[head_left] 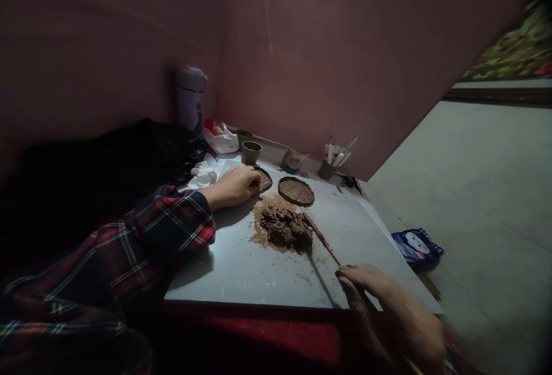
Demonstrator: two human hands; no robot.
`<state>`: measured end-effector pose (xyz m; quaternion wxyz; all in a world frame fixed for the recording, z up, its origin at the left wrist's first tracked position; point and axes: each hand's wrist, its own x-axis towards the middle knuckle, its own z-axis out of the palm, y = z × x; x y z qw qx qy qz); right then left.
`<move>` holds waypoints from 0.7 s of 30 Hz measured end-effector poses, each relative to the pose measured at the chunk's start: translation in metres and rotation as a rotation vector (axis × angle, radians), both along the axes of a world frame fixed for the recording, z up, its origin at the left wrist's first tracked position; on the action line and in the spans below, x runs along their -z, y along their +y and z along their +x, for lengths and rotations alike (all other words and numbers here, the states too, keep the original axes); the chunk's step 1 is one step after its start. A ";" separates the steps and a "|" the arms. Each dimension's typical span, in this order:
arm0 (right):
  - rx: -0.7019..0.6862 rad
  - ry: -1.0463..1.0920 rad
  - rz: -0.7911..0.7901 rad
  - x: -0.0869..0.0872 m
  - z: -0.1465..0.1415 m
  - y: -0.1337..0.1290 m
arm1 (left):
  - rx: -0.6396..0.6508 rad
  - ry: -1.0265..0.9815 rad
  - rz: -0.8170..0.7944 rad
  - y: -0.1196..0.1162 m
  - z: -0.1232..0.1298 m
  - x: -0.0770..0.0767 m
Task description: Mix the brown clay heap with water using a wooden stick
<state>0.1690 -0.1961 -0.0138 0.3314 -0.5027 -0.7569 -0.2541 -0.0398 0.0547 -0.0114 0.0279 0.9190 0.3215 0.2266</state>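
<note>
My left hand reaches over the white board, its fingers curled at the edge of a round brown disc with a dark rim and a speckled face. A similar dark-rimmed disc lies flat just to its right. My right hand, a little blurred, pinches a thin brown stick. The stick slants up and left, and its far tip reaches the right side of a heap of wet, lumpy brown mud. A smear of brown water surrounds the heap.
Two small pots stand at the back near a white and red plastic bag. A cup of pens and a torn-edged container line the wall. Crumpled white tissue and a black bag lie left. A blue packet is on the floor.
</note>
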 end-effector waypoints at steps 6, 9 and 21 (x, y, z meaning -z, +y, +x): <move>-0.120 0.093 -0.112 0.014 -0.004 0.028 | 0.011 -0.010 -0.015 0.002 -0.001 0.002; -0.208 0.012 -0.176 0.024 -0.001 0.030 | 0.020 0.002 -0.009 0.004 0.000 0.002; -0.185 -0.211 -0.075 0.010 0.010 -0.017 | 0.019 -0.031 -0.017 0.003 0.000 0.002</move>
